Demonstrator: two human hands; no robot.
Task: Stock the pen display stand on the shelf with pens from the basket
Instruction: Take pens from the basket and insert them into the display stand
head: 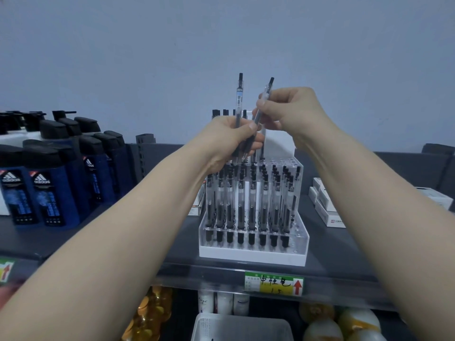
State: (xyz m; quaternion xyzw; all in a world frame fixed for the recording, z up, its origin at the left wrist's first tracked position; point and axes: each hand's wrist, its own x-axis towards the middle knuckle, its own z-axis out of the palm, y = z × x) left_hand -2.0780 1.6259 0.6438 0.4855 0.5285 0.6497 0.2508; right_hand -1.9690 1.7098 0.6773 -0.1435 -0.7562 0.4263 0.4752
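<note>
Lowest in view, the white basket [241, 327] is sitting under the shelf [110, 242] edge, well below both hands. Up on the shelf, the pen display stand [253, 253] is standing straight ahead, most holes holding upright pens, with bare holes [296, 233] showing down its right side. Above the stand's back rows, the left hand [229, 137] is gripping a small bunch of pens [239, 99], nearly upright. The right hand [293, 109] is pinching one tilted pen [268, 93] from that bunch, its cap end leaning right. By my judgement the free holes are lying below and nearer the right hand, so the pen is going to need righting first.
</note>
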